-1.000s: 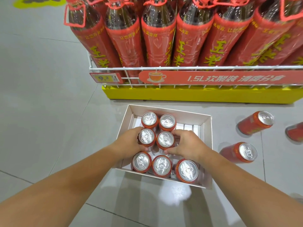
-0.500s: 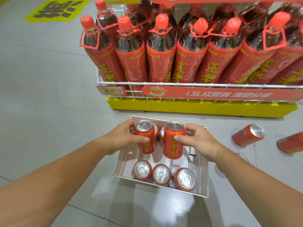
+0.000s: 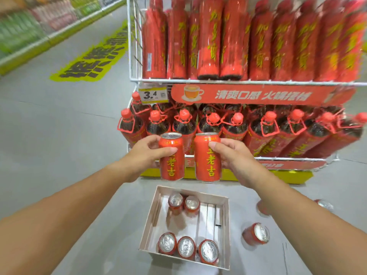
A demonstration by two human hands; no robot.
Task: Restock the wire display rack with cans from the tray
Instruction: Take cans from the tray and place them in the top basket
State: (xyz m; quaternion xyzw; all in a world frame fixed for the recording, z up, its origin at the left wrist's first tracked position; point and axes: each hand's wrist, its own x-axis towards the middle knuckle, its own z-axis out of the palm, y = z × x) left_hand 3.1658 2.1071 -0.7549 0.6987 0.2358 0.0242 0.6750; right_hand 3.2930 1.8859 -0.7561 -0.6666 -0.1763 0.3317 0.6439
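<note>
Head view: your left hand (image 3: 148,150) and right hand (image 3: 231,155) each grip a can (image 3: 171,157), now lifted off the tray (image 3: 151,221) toward the rack (image 3: 248,82).

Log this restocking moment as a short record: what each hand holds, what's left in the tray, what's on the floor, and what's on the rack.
left hand: grips upright red drink can
right hand: grips second upright red can
white cardboard tray: on floor, five red cans, two at far end, three at near end
loose cans: on floor right of tray
white wire display rack: both visible shelves hold red bottles
stage: both cans lifted, not yet placed
</note>
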